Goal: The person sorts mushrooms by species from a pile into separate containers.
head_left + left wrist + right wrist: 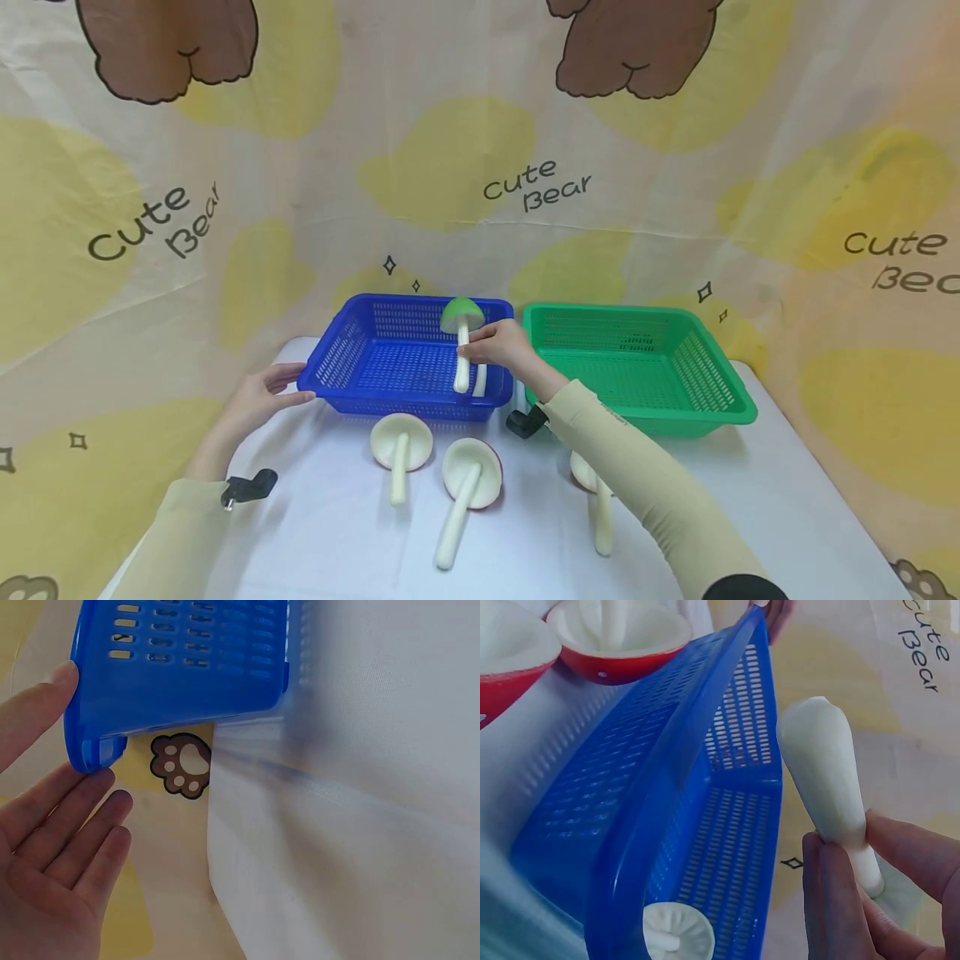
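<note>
My right hand (504, 348) pinches the pale stem of a toy mushroom (462, 317) with a green cap, holding it cap-up over the right part of the blue basket (420, 408). In the right wrist view the thumb and fingers grip the stem (821, 761), whose thick end points away from the hand. Below it, inside the basket, lies another mushroom (679, 930), only partly seen. At the basket's left rim is my left hand (255, 402). The left wrist view has its thumb (64, 675) on one side of the rim and its fingertips against the other.
A green basket (637, 421) stands right of the blue one. In front, on the white table (330, 533), lie two mushrooms, one (400, 450) left of the other (471, 483), undersides up. A third mushroom (602, 521) is partly behind the right sleeve. A printed cloth (450, 167) hangs behind.
</note>
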`<state>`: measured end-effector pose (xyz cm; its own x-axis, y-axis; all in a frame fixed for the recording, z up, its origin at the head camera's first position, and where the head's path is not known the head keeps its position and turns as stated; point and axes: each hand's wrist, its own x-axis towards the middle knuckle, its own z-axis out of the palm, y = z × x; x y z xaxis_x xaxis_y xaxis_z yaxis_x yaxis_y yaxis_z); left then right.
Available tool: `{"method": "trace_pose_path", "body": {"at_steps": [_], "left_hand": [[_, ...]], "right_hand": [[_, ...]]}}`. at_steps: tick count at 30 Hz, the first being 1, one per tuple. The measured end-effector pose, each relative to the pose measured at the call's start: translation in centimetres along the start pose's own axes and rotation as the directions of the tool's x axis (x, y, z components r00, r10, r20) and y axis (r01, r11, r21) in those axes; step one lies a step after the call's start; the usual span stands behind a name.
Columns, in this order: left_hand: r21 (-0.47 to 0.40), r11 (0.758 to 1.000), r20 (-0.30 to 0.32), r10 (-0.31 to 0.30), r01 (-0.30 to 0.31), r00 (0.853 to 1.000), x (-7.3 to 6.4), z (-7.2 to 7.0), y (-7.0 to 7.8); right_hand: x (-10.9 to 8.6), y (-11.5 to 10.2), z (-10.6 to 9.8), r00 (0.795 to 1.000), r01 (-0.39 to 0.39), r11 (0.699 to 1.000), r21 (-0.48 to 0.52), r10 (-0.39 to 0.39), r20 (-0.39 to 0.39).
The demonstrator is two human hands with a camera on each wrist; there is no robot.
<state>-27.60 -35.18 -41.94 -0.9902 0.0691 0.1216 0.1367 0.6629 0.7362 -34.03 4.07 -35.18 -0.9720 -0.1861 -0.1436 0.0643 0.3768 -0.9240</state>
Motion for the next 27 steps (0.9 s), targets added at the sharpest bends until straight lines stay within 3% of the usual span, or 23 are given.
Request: {"method": "trace_pose_path", "body": {"at_steps": [9,22,27], "left_hand": [[-0.001,1.000,0.000,-0.002,0.002,1.000,-0.1,-0.1,0.1],[0.002,1.000,0.001,-0.005,0.005,1.000,-0.1,-0.1,-0.1],[0.010,1.000,-0.005,0.003,-0.003,1.000,-0.2,0.1,0.0]], "right_hand": [[1.9,-0.4,0.3,0.998,-0.056,0.998,-0.007,0.056,0.014],[3.4,-0.5,0.9,0.997,-0.074,0.987,0.145,0.074,0.001],[3.9,-0.1,1.3,0.997,-0.058,0.993,0.100,0.062,-0.047]]}}
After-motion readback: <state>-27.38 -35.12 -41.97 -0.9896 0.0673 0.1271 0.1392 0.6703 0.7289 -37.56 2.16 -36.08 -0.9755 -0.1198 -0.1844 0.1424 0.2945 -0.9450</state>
